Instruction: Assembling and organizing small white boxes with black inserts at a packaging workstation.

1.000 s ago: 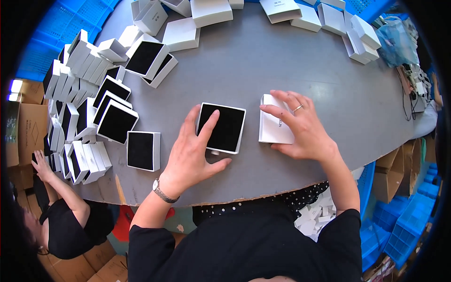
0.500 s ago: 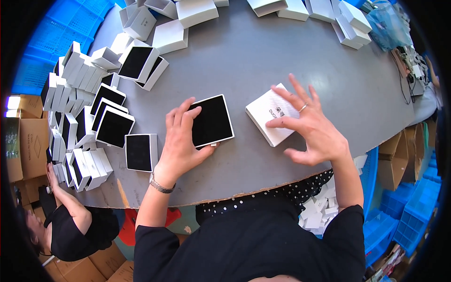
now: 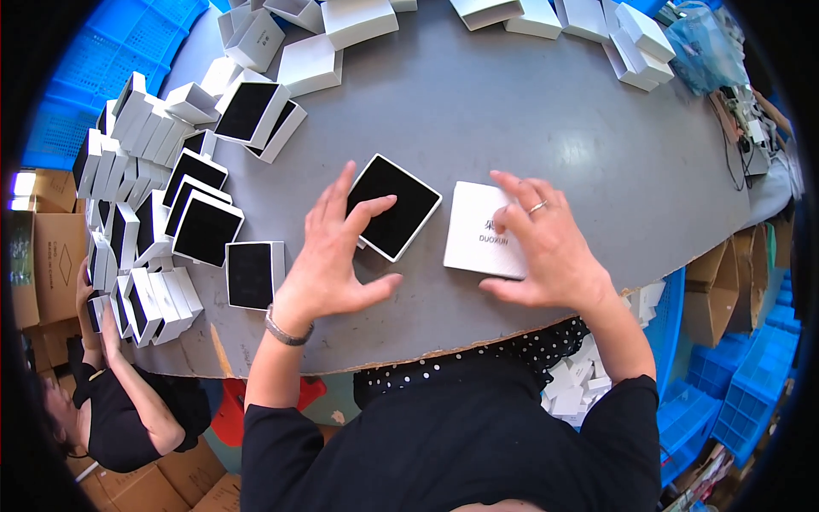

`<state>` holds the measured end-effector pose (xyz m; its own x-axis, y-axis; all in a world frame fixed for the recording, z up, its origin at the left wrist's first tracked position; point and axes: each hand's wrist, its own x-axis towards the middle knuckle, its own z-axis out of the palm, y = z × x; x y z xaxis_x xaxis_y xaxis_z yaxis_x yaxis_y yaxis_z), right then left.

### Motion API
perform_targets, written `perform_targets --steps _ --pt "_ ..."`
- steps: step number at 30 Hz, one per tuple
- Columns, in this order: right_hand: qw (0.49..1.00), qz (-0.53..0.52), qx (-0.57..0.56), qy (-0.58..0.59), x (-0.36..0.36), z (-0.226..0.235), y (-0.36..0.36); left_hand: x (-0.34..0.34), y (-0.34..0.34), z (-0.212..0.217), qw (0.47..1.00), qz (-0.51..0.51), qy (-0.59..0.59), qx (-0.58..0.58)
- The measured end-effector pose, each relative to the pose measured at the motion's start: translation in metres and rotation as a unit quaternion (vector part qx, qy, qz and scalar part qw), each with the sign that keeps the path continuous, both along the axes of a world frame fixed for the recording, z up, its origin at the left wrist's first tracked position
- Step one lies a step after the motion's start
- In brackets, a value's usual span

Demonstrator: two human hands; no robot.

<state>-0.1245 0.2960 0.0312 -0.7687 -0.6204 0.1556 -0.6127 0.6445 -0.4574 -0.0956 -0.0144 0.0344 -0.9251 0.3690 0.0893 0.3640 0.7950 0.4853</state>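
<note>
A shallow white box tray with a black inner face (image 3: pixel 397 209) lies on the table in front of me, turned cornerwise. Over its left side is my left hand (image 3: pixel 328 256), fingers spread, the index fingertip above the black face and the thumb free of it. To the right lies a square white box lid (image 3: pixel 469 222) with dark print on top. My right hand (image 3: pixel 550 247) spans the lid's right part, its fingers apart: the index is by the far edge, the thumb by the near edge. Whether these fingers touch the lid is hard to tell.
Another black-faced tray (image 3: pixel 253 275) lies left of my left hand. Stacked white boxes (image 3: pixel 205 226) crowd the table's left side, and more white boxes (image 3: pixel 358 21) line its far edge. A co-worker's arm (image 3: pixel 141 384) reaches in at the left. Blue crates (image 3: pixel 755 367) stand at right.
The black-faced tray has turned cornerwise and shifted slightly right. The lid has swung round to sit nearly straight. My right hand has come down closer to it, while my left thumb has left the tray.
</note>
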Motion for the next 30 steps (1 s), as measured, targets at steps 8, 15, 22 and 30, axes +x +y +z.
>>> perform_targets --steps 8,15,22,30 --pt "0.972 0.193 0.117 0.068 -0.006 0.025 -0.011 0.008 0.015 -0.021 0.994 0.090 0.040 0.037" --pt "0.999 0.023 0.013 0.039 -0.018 -0.009 -0.020 0.026 0.011 -0.028 0.993 0.047 0.018 0.103" --pt "0.995 0.089 -0.047 0.022 -0.023 -0.015 -0.026 0.024 0.013 -0.029 0.989 -0.061 -0.012 0.137" --pt "0.992 0.102 -0.066 0.035 -0.010 -0.019 -0.058 0.019 0.048 -0.040 0.896 0.076 -0.074 0.431"
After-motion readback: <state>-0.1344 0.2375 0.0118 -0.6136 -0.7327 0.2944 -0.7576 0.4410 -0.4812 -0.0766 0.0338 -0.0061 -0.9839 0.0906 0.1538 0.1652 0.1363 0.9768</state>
